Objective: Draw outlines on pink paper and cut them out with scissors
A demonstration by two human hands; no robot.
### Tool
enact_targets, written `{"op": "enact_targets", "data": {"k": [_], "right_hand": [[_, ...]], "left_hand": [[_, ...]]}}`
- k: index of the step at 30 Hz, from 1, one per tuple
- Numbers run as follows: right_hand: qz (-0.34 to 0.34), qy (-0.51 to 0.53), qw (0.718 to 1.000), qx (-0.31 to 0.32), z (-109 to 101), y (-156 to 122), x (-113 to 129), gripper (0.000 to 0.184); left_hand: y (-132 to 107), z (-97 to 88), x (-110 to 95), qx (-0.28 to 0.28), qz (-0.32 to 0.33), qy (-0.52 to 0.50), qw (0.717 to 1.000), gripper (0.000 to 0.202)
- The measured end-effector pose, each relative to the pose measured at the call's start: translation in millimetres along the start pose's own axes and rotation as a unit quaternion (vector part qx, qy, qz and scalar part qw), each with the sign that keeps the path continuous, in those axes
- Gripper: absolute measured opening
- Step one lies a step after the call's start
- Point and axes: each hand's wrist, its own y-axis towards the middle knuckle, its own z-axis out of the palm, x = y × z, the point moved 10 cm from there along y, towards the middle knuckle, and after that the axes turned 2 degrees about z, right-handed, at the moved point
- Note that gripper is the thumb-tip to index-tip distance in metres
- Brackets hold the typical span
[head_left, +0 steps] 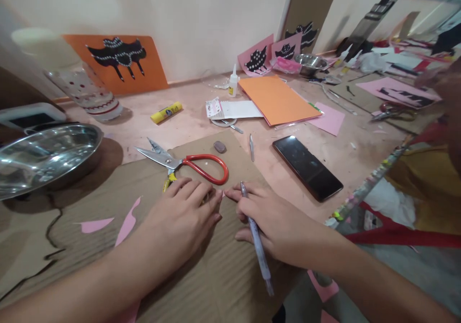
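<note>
My left hand (187,212) rests over the corrugated cardboard (212,275), fingers bent and pressed together; what they hold, if anything, is hidden. Opposite it, my right hand (264,215) has a pale patterned pen (258,251) in its closed fingers, the long end slanting back toward me. A tiny pink scrap (224,194) shows between the fingertips of both hands. Just beyond the left hand lie scissors (176,162), blades apart, with red and yellow handles. A small grey-purple lump (219,146) sits near them. Pink paper cut-offs (127,222) lie left of my left forearm.
A steel bowl (50,155) stands at the left, before a glass (93,94). Farther back are a glue stick (166,112), a glue bottle (233,82) and orange paper (277,99). At right lies a phone (308,167) near the table edge (370,171). Decorated cards lean against the wall.
</note>
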Motion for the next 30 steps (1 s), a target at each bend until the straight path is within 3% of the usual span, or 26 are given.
{"op": "enact_targets", "data": {"k": [6,11,20,30], "right_hand": [[0.053,0.033,0.998,0.023,1.9,0.9,-6.9,0.021],[0.099,0.102,0.990,0.015,-1.9,-1.7,-15.4,0.022],[0.119,0.177,0.976,-0.034,-1.7,-8.0,-27.4,0.022],[0.115,0.153,0.980,-0.050,-4.7,-10.0,-28.3,0.019]], "left_hand": [[4.3,4.1,14.6,0.015,-0.017,-0.061,0.998,0.026],[19.6,5.6,27.9,0.061,0.000,-0.111,0.992,0.021],[29.3,8.8,27.1,0.025,0.032,-0.120,0.992,0.017],[26.6,10.6,30.5,-0.006,-0.039,-0.193,0.980,0.018]]}}
